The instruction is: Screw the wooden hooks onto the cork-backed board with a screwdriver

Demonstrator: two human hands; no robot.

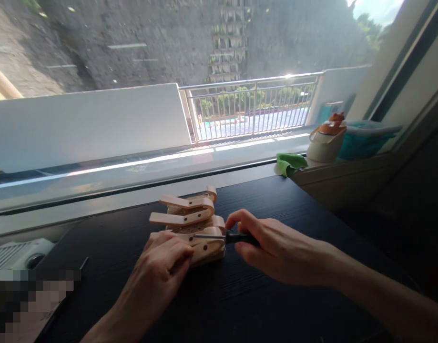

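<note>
A light wooden piece with several curved hooks [200, 204] lies on the dark table. Dark screw heads or holes dot its hooks. My left hand [168, 259] presses on the near left part of this wooden hook rack, its fingers curled over the edge. In my right hand [267, 238] is a screwdriver [208, 237], the fingers closed round its black handle. The metal shaft points left across the near hooks, and its tip lies close to a dark spot on one of them. Whether the tip touches it I cannot tell.
The black table [261, 295] ends at a window sill. A green cloth [290, 164], a cream jug with an orange lid [326, 140] and a teal basket [369, 140] stand at the back right. A white appliance [22, 255] is at the left, near a thin dark rod [83, 263].
</note>
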